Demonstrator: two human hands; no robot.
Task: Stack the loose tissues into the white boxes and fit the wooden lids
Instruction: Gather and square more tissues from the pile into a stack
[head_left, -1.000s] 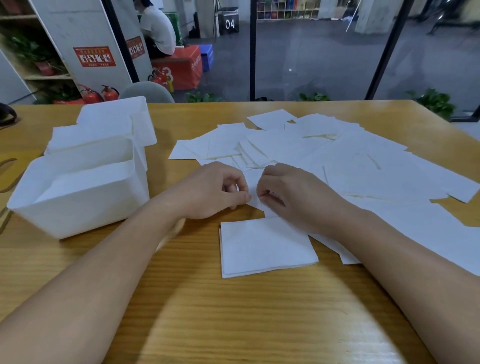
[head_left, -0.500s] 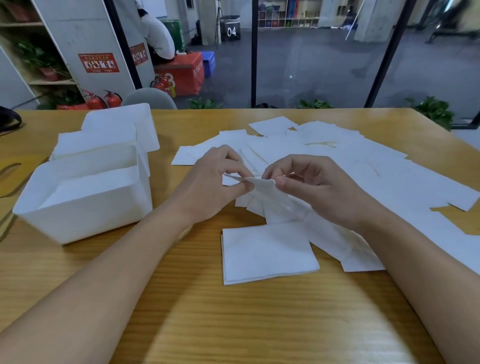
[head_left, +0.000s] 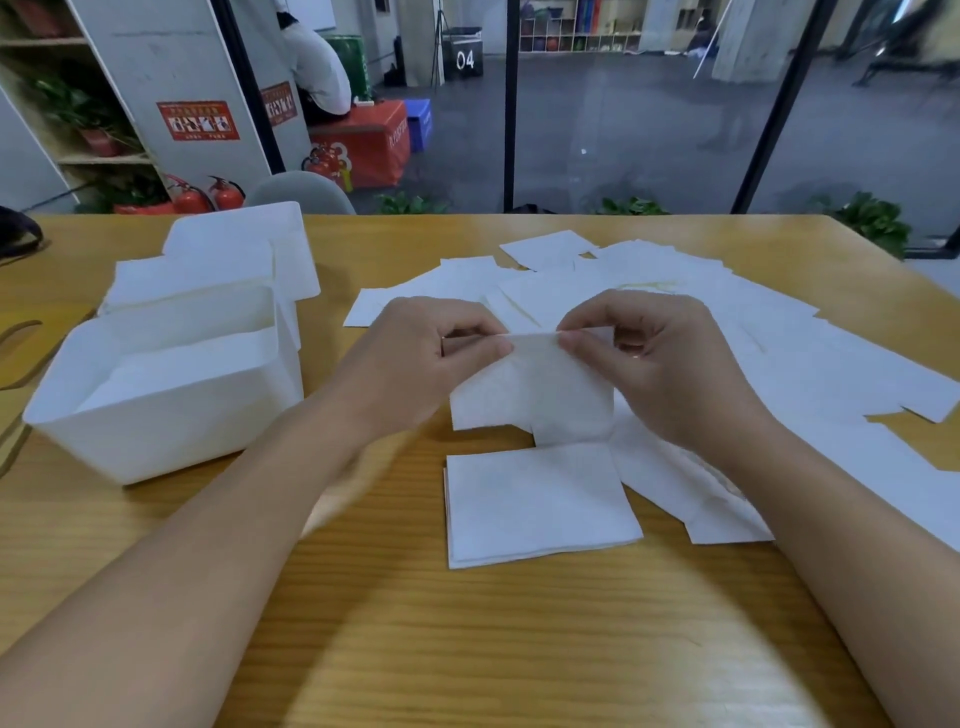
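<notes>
My fingertips (head_left: 501, 349) pinch the top edge of one tissue (head_left: 530, 392), left hand (head_left: 415, 364) and right hand (head_left: 654, 364) close together, the sheet hanging above the table (head_left: 467, 649). Just below it lies a small neat stack of tissues (head_left: 535, 501). To my left stands an open white box (head_left: 156, 395), another box (head_left: 244, 249) behind it. The loose tissues (head_left: 779, 338) spread across the far right.
</notes>
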